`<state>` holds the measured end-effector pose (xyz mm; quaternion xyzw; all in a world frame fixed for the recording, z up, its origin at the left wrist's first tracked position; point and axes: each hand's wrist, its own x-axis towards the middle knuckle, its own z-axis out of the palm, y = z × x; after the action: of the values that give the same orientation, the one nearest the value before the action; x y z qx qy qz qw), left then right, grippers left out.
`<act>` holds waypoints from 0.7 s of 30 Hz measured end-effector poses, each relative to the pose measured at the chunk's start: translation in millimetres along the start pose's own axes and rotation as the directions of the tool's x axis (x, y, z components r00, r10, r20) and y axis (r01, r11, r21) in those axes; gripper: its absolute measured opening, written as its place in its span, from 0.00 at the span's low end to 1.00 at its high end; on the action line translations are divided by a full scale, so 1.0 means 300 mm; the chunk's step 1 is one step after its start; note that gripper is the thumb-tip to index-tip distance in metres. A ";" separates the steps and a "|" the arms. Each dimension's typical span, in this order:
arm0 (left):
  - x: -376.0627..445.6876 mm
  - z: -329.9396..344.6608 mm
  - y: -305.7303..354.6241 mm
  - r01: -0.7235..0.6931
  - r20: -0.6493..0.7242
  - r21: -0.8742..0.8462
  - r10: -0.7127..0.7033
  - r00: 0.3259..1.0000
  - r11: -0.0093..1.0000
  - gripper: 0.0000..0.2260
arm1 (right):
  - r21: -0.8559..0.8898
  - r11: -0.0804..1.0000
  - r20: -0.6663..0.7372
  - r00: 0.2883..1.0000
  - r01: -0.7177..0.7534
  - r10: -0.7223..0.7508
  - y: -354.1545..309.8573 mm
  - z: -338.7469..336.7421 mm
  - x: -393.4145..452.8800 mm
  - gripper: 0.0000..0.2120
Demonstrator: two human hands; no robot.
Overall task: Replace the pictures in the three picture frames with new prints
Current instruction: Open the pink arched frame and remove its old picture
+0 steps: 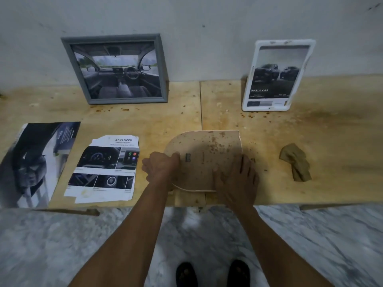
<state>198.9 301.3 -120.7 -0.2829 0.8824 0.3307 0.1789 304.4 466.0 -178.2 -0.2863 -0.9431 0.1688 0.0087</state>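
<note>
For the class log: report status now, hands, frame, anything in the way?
Left hand gripping the face-down frame at its left edge; right hand flat on its backing. Gray frame and white frame lean on the wall. Crumpled cloth lies clear.

I see both forearms bare to the elbow, no sleeves, watch or rings on the left hand (160, 167) or right hand (236, 181); dark sandals (212, 273) on both feet, near edge.

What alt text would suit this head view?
Both hands, left and right, press on a face-down frame back on a wooden table. Two framed car pictures, grey and white, lean against the wall.
</note>
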 end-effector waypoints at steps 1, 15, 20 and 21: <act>0.011 0.000 -0.003 0.005 0.005 -0.007 -0.005 1.000 1.000 0.29 | 0.001 1.000 0.001 1.000 -0.005 0.005 -0.002 -0.001 0.000 0.44; 0.084 -0.063 -0.094 0.242 0.299 -0.509 -0.094 0.950 0.826 0.25 | 0.030 1.000 0.036 0.999 0.004 -0.005 0.032 0.006 -0.014 0.40; 0.082 -0.073 -0.139 0.256 0.293 -0.594 -0.090 0.952 0.763 0.15 | -0.002 0.998 -0.062 0.996 0.065 -0.065 0.041 0.013 -0.010 0.29; 0.056 -0.108 -0.133 0.250 0.294 -0.627 -0.073 0.953 0.738 0.17 | -0.009 0.997 -0.108 0.991 0.075 -0.076 0.023 -0.012 -0.020 0.27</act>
<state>206.4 247.9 -125.2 -0.3597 0.6514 0.6355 0.2059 313.5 469.4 -176.6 -0.2590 -0.9519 0.1501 0.0652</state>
